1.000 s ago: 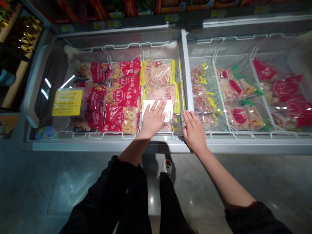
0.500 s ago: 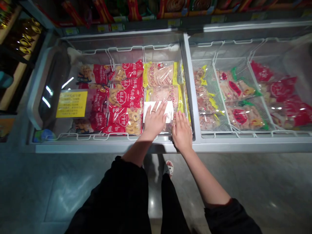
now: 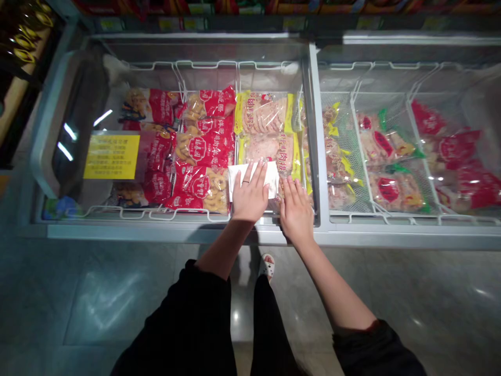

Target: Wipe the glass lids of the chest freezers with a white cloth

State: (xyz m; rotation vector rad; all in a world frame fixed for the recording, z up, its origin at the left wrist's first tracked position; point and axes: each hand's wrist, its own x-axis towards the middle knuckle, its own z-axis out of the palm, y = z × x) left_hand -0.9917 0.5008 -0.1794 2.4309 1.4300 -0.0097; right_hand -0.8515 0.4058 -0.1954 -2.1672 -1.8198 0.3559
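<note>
My left hand [image 3: 252,196] lies flat with fingers stretched over a folded white cloth or tissue [image 3: 235,180]; which of the two I cannot tell. The cloth rests on the clear lid [image 3: 270,47] of a chest freezer. To its right, my right hand [image 3: 296,211] is flat on the same lid near the front rim, fingers extended, nothing in it. Beneath the lid, yellow-edged bags of pale meat slices [image 3: 266,115] lie under both hands. Red bags of ring-shaped snacks [image 3: 201,188] lie to the left.
A yellow notice [image 3: 111,156] is on the lid at left. A frame bar [image 3: 318,130] separates the right section, which holds more bagged frozen food [image 3: 395,190]. Packaged goods line a shelf behind. Bottles [image 3: 23,42] stand at far left. Tiled floor [image 3: 117,297] lies below.
The view has shifted, so the freezer appears farther up and its middle farther right. My left hand and the cloth have slid slightly left over the lid. My right hand stays flat.
</note>
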